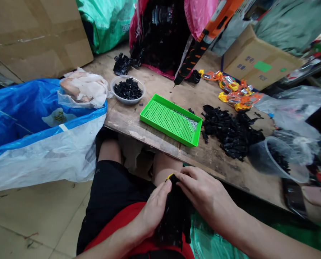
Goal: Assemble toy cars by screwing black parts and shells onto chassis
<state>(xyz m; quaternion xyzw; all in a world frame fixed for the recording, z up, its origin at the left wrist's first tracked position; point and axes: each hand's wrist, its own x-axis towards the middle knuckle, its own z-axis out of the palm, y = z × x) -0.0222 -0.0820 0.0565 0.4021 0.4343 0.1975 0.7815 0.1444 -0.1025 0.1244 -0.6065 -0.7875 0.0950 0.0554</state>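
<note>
A dark plastic part with a yellow tip is over my lap; its exact kind is not clear. My left hand wraps the part's left side, thumb near the yellow tip. On its upper right end, the bent fingers of my right hand are closed together; anything small between them is hidden. On the bench ahead, a green perforated tray holds small silvery pieces at its right end. Right of it is a pile of black plastic pieces.
An orange-and-black power screwdriver hangs tip down over the bench. A bowl of black pieces sits behind the tray. Orange-yellow parts and a tipped clear tub lie right. A blue-lined sack stands left.
</note>
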